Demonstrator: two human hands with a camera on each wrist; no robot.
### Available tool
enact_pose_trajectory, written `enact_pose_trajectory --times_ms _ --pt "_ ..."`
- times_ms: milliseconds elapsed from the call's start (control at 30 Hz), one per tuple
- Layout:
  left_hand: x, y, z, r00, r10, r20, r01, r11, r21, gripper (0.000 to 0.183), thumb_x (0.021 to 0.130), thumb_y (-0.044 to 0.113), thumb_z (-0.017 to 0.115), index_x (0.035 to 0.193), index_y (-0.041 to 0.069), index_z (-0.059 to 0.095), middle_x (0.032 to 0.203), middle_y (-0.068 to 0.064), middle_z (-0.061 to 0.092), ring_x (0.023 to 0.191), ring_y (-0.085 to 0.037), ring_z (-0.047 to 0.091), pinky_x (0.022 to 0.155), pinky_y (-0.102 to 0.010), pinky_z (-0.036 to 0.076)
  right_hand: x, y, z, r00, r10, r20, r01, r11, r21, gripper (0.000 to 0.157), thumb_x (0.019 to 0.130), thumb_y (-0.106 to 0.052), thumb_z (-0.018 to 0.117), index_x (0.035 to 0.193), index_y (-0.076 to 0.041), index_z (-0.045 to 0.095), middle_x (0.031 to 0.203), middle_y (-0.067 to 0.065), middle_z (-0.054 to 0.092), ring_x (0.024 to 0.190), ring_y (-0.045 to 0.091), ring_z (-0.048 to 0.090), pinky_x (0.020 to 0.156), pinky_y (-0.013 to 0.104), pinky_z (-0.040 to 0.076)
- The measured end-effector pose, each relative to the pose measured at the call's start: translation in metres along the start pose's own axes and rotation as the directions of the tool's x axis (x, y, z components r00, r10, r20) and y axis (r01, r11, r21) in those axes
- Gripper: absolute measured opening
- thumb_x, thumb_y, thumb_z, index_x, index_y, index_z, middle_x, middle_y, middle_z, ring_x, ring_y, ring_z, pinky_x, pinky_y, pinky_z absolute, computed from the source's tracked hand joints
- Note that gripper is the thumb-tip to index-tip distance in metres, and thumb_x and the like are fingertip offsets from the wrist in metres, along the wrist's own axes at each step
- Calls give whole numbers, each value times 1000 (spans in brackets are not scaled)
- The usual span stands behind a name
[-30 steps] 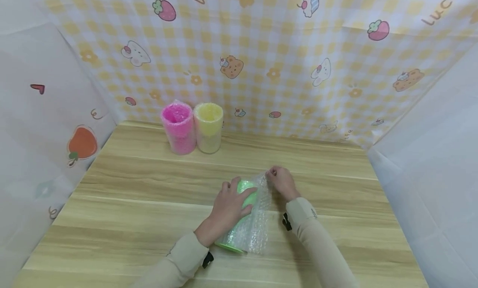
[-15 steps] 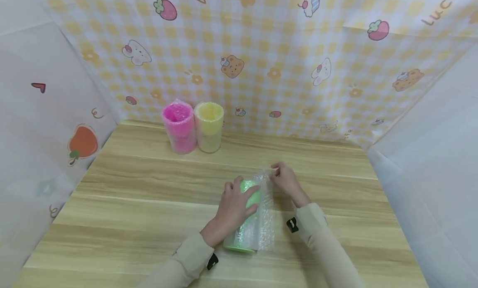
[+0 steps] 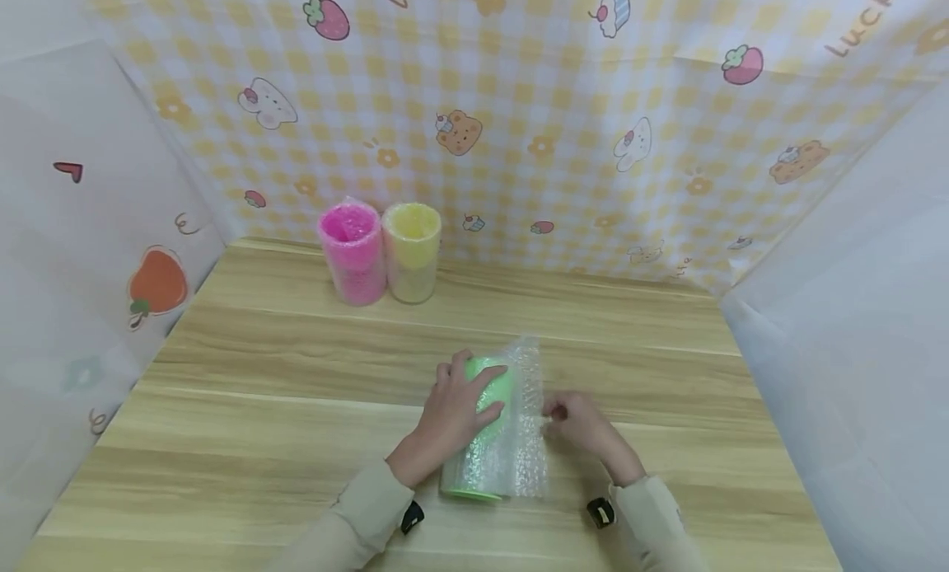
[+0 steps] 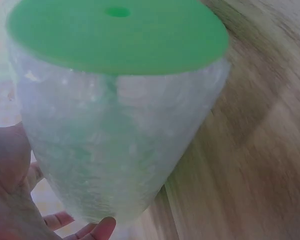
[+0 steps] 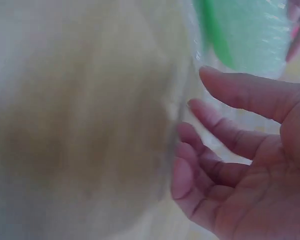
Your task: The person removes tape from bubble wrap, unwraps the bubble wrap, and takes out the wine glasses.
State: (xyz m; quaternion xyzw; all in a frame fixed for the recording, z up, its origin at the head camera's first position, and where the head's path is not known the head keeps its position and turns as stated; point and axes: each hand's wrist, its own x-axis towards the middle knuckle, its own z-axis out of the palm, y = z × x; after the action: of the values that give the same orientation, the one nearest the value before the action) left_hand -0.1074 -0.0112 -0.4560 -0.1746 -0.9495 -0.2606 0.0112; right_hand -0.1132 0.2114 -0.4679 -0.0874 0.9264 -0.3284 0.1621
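A green cylinder (image 3: 482, 465) lies on its side on the wooden table, wrapped in clear bubble wrap. A flat green disc (image 4: 120, 40) with a small hole caps its near end. My left hand (image 3: 451, 407) grips the cylinder from above, fingers spread round its far part. A loose strip of bubble wrap (image 3: 530, 448) extends along the cylinder's right side. Beside the strip's right edge is my right hand (image 3: 586, 424); in the right wrist view its thumb stands apart from its bent fingers (image 5: 225, 132), which are at the wrap's edge. Whether they touch it is unclear.
A pink cylinder (image 3: 356, 267) and a yellow cylinder (image 3: 413, 263), both hollow at the top and bubble-wrapped, stand side by side at the back left of the table (image 3: 282, 349). A checked curtain (image 3: 519, 102) hangs behind, with white cloth at both sides.
My right hand has come away from the wrap's far corner and moved nearer along its right edge. The wrap strip now lies flatter. My left hand remains on the cylinder, which has turned slightly.
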Motion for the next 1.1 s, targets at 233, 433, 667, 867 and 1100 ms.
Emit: enact_pose_trajectory --times_ms 233,433,667,867,1100 --pt "1 -2 1 1000 -9 24 9 1000 -9 48 84 42 58 130 36 45 138 -16 29 105 -32 41 56 -21 37 -1 12 3 998 -57 18 55 994 98 11 71 1 67 78 0 58 84 10 60 76 16 51 68 22 47" --pt "0 -1 1 1000 -8 29 8 1000 -6 47 84 41 58 129 35 46 137 -16 29 105 -33 40 54 -20 36 -11 7 -5 992 66 -111 -84 983 -162 17 73 0 64 89 -3 60 95 11 56 90 26 54 84 43 48" --pt "0 2 0 999 11 31 -12 1000 25 47 85 41 58 130 33 47 137 -18 29 105 -34 41 52 -19 35 -12 -15 7 945 -195 -263 118 952 -284 28 75 7 60 103 4 61 105 13 58 97 28 58 84 36 51" --pt "-1 4 0 999 16 31 -17 999 45 47 85 42 58 130 34 46 137 -19 29 106 -34 41 54 -23 40 -11 -24 30 982 -189 -7 175 921 -347 55 88 -12 55 136 4 33 146 19 27 133 34 29 108 45 29" --pt "-2 -1 -6 999 -12 34 12 1000 -6 48 84 39 59 130 32 46 138 -20 30 110 -37 42 61 -33 49 -11 -23 32 979 -151 137 195 888 -417 67 91 -30 52 140 4 22 150 20 11 138 34 13 112 51 16"
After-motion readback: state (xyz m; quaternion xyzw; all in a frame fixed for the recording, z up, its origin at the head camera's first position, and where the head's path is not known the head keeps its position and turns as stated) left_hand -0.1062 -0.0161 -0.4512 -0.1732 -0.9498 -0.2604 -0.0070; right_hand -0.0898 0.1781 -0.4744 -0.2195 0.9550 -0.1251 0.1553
